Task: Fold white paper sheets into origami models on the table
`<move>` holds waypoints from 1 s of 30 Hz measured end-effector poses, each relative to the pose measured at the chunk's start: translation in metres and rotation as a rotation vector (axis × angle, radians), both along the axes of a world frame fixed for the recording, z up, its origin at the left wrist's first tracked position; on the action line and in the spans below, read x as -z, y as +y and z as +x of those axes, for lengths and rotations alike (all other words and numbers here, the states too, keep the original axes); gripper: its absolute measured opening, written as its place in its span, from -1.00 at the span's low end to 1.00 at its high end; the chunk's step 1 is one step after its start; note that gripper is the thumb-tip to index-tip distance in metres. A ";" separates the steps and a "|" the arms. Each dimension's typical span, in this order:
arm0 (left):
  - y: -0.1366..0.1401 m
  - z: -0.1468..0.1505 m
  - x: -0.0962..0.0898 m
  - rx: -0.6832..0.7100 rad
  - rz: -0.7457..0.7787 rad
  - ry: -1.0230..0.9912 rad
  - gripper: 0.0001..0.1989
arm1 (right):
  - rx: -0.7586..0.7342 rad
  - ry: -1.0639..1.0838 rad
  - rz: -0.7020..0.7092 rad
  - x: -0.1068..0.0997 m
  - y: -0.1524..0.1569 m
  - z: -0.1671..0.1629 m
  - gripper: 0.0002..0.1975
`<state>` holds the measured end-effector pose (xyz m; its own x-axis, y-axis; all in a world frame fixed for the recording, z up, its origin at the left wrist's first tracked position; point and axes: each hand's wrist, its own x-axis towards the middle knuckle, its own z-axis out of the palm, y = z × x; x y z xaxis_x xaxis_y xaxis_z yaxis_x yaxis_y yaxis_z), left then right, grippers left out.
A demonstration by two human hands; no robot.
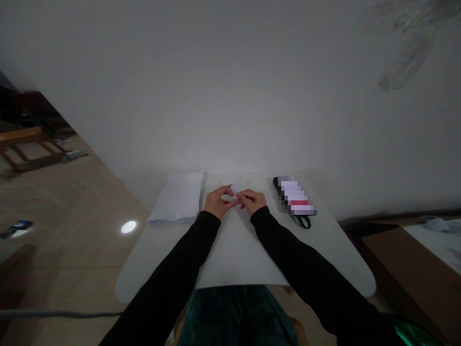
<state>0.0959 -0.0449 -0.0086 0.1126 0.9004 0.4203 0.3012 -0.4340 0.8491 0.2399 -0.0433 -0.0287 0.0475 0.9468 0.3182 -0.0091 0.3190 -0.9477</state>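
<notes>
A small piece of folded white paper (236, 186) is held between my two hands, over the far middle of the white table (241, 259). My left hand (219, 201) grips its left side, with the thumb and fingers curled about it. From the right, my right hand (252, 200) pinches the paper's lower edge, its fingertips close to those of the left. The paper's upper tip points up and away from me. Its lower folds are partly hidden by my fingers.
Left of my hands lies a stack of white paper sheets (178, 198). A phone (295, 196) with a black strap lies to the right. A pale wall (230, 96) rises behind the table. A brown cardboard box (414, 269) stands at the right, a wooden stool (30, 144) at the far left.
</notes>
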 end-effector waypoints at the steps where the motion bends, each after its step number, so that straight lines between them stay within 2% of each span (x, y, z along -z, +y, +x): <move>1: -0.001 0.001 -0.001 0.025 -0.006 -0.003 -0.66 | -0.021 -0.011 0.003 -0.002 -0.001 0.001 -0.69; 4: -0.004 0.004 -0.005 0.094 -0.070 -0.089 -0.73 | -0.070 -0.033 0.006 -0.004 -0.001 0.001 -0.60; 10: -0.009 0.010 -0.010 0.153 -0.162 -0.174 -0.70 | -0.100 -0.031 -0.010 0.002 0.003 0.004 -0.49; 16: -0.008 0.012 -0.005 0.158 -0.160 -0.177 -0.68 | -0.110 -0.074 0.046 0.001 0.005 0.010 -0.50; 21: -0.009 0.012 -0.008 0.157 -0.161 -0.189 -0.69 | -0.138 -0.064 0.090 -0.005 0.003 0.008 -0.52; 30: -0.013 0.015 -0.004 0.140 -0.174 -0.255 -0.66 | -0.177 0.059 0.023 -0.008 -0.001 0.003 -0.52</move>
